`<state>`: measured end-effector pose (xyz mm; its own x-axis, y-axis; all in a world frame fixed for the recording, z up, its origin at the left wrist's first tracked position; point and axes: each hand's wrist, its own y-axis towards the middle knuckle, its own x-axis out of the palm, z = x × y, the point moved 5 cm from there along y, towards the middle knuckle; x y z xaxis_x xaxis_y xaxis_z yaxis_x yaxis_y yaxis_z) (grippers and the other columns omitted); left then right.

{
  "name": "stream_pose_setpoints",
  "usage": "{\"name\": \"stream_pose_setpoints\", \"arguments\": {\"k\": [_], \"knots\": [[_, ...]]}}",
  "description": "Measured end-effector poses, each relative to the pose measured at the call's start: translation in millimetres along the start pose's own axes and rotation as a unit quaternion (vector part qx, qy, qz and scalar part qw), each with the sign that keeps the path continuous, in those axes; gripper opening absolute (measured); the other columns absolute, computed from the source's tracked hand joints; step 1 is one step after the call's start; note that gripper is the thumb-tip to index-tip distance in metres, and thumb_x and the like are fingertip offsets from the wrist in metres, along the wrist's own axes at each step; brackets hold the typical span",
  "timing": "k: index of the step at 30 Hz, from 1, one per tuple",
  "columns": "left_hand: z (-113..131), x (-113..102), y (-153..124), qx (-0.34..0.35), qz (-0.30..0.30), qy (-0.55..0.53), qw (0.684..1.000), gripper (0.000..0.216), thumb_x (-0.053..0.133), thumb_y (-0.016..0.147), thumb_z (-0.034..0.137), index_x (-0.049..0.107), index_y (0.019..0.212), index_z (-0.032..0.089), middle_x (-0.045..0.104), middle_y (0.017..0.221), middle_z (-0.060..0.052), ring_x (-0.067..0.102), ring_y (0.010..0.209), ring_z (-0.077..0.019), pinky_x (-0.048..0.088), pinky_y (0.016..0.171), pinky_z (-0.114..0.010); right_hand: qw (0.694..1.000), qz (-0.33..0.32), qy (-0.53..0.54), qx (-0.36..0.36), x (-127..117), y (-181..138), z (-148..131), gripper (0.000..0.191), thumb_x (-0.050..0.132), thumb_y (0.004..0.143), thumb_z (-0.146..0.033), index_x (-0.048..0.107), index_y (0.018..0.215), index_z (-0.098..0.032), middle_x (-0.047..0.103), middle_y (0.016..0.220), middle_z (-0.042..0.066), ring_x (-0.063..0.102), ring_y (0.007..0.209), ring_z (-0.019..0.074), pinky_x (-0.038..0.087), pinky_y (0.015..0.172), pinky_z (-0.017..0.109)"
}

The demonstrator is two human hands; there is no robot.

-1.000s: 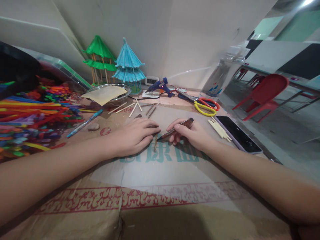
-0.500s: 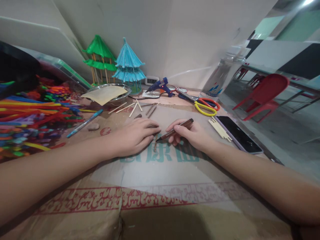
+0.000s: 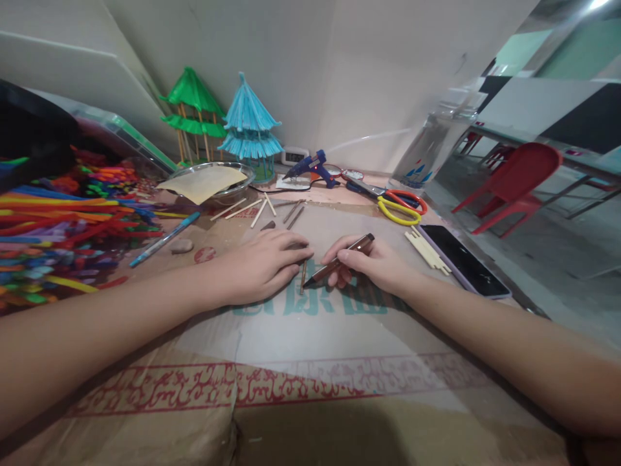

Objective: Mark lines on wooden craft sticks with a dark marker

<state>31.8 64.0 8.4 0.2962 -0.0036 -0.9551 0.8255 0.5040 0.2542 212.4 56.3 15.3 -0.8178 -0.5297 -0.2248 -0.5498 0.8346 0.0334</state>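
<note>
Head view looks down on a cardboard-covered worktop (image 3: pixel 310 336) where both bare hands meet near the middle. The left hand (image 3: pixel 259 265) lies palm down with its fingers flat and spread, pinning a thin wooden stick (image 3: pixel 303 277) whose lower end pokes out beside the fingertips; this grip closes on nothing, it only presses. The right hand (image 3: pixel 376 262) has its grip closed round a brown marker (image 3: pixel 339 260), thumb and forefinger pinched on the barrel, the tip angled down and left so that it meets the stick just beside the left fingertips. Compared with half a second ago, the marker's tip sits a little lower along the stick and the right hand has slid slightly toward the body, while the left hand has kept its place. Beyond the hands, several loose sticks (image 3: pixel 262 210) lie scattered, some pale and some already dark. A blue glue gun (image 3: pixel 310 167) rests farther back, with yellow and red scissors (image 3: pixel 402 206) to its right. A phone (image 3: pixel 463 261) lies face up near the right edge, a pale slatted piece (image 3: pixel 427 251) just beside it. On the left a heap of coloured pipe cleaners (image 3: pixel 63 226) spreads out, a blue pen (image 3: pixel 165 239) near it. Green pagoda model (image 3: pixel 194 113) and blue pagoda model (image 3: pixel 248 126) stand against the wall, behind a glass bowl (image 3: pixel 213 181).
</note>
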Motion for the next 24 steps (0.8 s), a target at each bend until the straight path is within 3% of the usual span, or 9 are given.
{"name": "stream_pose_setpoints", "arguments": {"k": [9,18,24], "knots": [[1.0,-1.5,0.9,-0.007,-0.011,0.001,1.0,0.043,0.037,0.101,0.029,0.055,0.14,0.021,0.055,0.138,-0.01,0.049,0.127,-0.0264,0.039,0.11,-0.047,0.994,0.107,-0.025,-0.001,-7.0,3.2,0.6,0.024,0.056,0.093,-0.038,0.066,0.092,-0.016,0.071,0.069,0.003,0.062,0.055,0.0114,0.047,0.053,0.023],[0.3,-0.5,0.4,0.0,-0.003,-0.003,1.0,0.043,0.035,0.102,0.03,0.056,0.139,0.021,0.056,0.137,-0.011,0.049,0.128,-0.0271,0.038,0.11,-0.049,0.998,0.047,-0.04,0.0,-2.6,-1.3,-3.1,0.027,0.055,0.093,-0.039,0.067,0.093,-0.014,0.072,0.067,0.004,0.062,0.056,0.012,0.044,0.05,0.022],[0.1,-0.3,0.6,-0.001,-0.006,0.0,1.0,0.043,0.036,0.102,0.03,0.055,0.14,0.021,0.056,0.137,-0.011,0.049,0.127,-0.027,0.038,0.11,-0.049,0.996,0.084,-0.042,-0.005,-5.4,0.9,-1.1,0.026,0.055,0.093,-0.039,0.067,0.091,-0.016,0.072,0.069,0.003,0.062,0.057,0.0117,0.047,0.053,0.023]]}}
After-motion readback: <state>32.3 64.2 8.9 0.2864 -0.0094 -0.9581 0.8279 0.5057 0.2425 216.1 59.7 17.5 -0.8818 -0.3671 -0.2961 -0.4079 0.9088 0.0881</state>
